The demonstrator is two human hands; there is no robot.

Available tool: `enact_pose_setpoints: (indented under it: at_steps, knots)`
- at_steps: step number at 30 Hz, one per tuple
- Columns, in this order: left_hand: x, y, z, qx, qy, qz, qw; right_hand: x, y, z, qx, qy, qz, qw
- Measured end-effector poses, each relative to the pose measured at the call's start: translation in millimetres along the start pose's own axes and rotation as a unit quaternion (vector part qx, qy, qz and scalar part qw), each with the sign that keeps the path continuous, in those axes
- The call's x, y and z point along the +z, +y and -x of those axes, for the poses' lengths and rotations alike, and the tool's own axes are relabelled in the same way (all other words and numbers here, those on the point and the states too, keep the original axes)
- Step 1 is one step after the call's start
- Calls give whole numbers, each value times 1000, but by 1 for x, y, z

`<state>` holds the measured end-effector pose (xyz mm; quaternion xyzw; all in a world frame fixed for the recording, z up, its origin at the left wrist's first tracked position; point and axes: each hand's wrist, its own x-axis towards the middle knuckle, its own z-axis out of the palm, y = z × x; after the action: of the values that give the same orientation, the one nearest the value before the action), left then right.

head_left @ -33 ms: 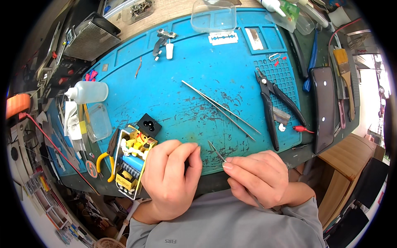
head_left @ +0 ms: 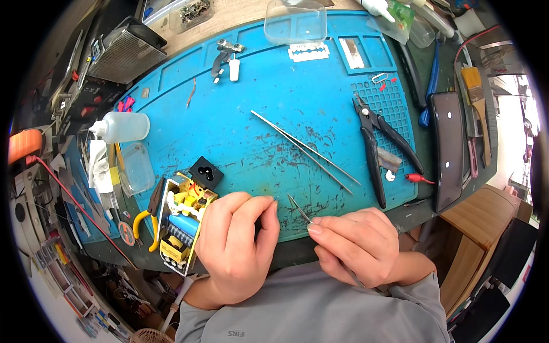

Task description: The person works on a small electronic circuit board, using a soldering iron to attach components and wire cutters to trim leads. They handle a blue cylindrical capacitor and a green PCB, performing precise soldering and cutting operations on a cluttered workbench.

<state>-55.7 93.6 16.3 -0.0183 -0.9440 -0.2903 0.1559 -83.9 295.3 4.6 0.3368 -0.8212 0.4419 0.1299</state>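
Over the near edge of the blue work mat (head_left: pixel 217 126), my right hand (head_left: pixel 360 246) pinches a thin pair of metal tweezers (head_left: pixel 300 210), their tips pointing up and left. Beside it, my left hand (head_left: pixel 237 246) is closed, fingers curled and thumb against the forefinger; anything held there is hidden. Just left of that hand lies an opened power supply board (head_left: pixel 183 222), with yellow and blue parts and a black socket (head_left: pixel 206 174) at its far end. A second pair of tweezers (head_left: pixel 309 152) lies untouched on the mat beyond both hands.
Black-handled cutters (head_left: pixel 374 137) and a dark phone (head_left: pixel 448 148) lie on the right. Yellow-handled pliers (head_left: pixel 150 217), a squeeze bottle (head_left: pixel 123 127) and a small clear tray (head_left: pixel 137 168) are at the left. A razor blade (head_left: pixel 309 52) lies at the back near a clear box (head_left: pixel 295 23).
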Motion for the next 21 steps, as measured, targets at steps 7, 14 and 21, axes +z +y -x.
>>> enact_pose_setpoints:
  at_steps: [7,14,21]
  knots:
    - [3,0,0,-12,16,1,1000,-1,1,0,-3,-10,5,1000]
    - [1,0,3,11,31,-12,999,-1,1,-2,3,-21,3,1000]
    - [-11,-2,12,79,-41,-39,995,-3,3,-4,-1,-41,-9,999]
